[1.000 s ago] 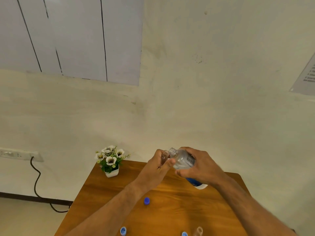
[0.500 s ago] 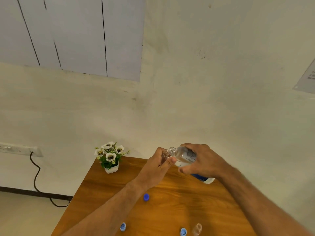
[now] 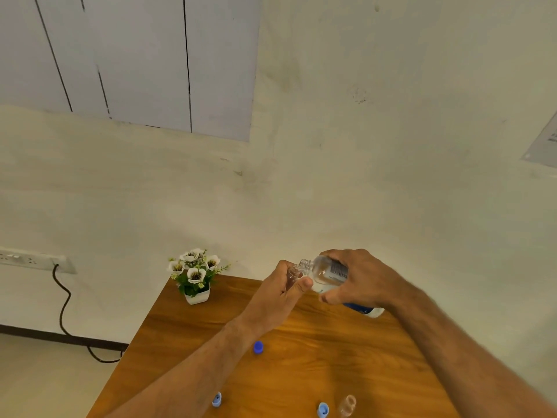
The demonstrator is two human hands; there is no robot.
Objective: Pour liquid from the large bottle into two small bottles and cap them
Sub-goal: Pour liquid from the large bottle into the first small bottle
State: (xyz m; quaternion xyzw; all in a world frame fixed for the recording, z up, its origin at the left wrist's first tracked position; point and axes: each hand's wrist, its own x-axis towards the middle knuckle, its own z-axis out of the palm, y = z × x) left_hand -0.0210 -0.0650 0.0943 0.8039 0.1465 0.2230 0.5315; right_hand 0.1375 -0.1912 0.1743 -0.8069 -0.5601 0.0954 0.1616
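Both closed: right hand [image 3: 358,282] tilts large bottle [image 3: 327,271]; left hand [image 3: 283,292] apparently grips small bottle [image 3: 291,274].

Layout relative to the brown wooden table [image 3: 301,372]: a white-potted artificial flower plant [image 3: 194,274] stands on its far left corner; a dark blue round cap [image 3: 258,347] lies mid-table; two light blue caps [image 3: 216,399] [image 3: 323,409] and, apparently, a small clear bottle [image 3: 348,405] lie near its front edge.

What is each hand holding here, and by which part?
The right hand grips the large bottle around its body, tilted neck-down. The left hand pinches a small bottle around its body, just below the mouth.
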